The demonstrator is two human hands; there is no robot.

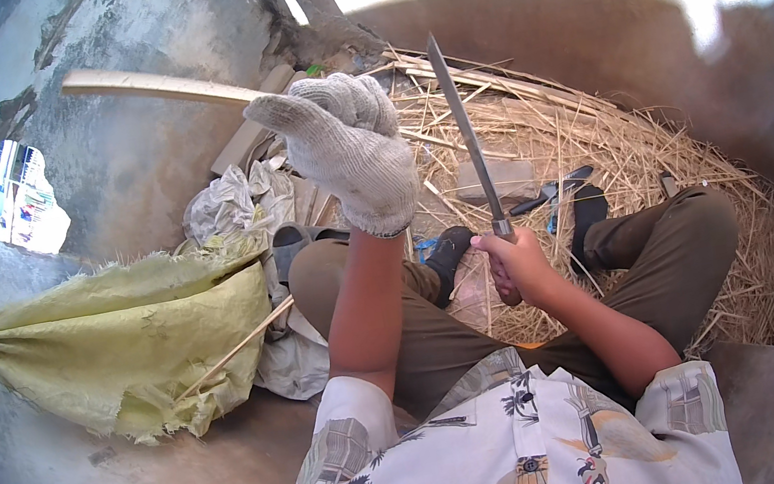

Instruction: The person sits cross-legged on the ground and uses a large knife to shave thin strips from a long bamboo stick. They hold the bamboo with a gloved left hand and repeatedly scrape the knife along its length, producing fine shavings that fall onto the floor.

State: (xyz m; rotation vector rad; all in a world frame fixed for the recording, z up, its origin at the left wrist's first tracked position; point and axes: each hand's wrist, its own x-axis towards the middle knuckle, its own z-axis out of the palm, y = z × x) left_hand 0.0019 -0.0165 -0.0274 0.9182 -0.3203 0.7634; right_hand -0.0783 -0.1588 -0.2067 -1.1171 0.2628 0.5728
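My left hand (341,143), in a pale knitted work glove, is raised and closed around a light strip of split bamboo or wood (154,83). The strip points out to the left, with its other end hidden by the hand. Bare and lower on the right, my right hand (521,269) grips the dark handle of a long knife (463,118). Its straight, narrow blade stands nearly upright, tip toward the far wall, apart from the strip. Both hands are over my crossed legs.
Straw-like shavings and strips (616,155) cover the floor ahead and to the right. A brick-like block (496,181) and a dark-handled tool (551,189) lie among them. At left hangs a yellow-green woven sack (128,334), beside whitish crumpled sacking (234,205). Walls rise close by.
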